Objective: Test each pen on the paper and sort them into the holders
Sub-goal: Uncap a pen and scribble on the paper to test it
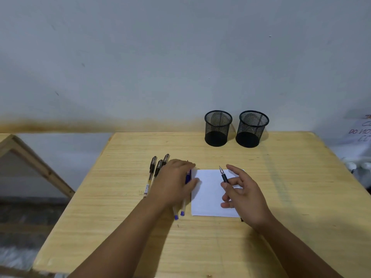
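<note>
A white sheet of paper [208, 195] lies on the wooden table [124, 207]. My right hand [244, 195] hovers over the paper's right side and holds an uncapped black pen [223, 175], tip pointing up and away. My left hand [174, 181] rests flat on a row of pens left of the paper. Black-capped pens [153, 167] stick out beyond its fingers, and blue-ended pens [179, 214] stick out below its palm. A blue pen cap [188, 177] shows beside the thumb. Two black mesh holders, left [217, 128] and right [252, 129], stand empty at the back.
A grey wall runs behind the table. A wooden frame [34, 159] leans at the left, off the table. A white sheet with red writing [359, 133] hangs at the far right edge.
</note>
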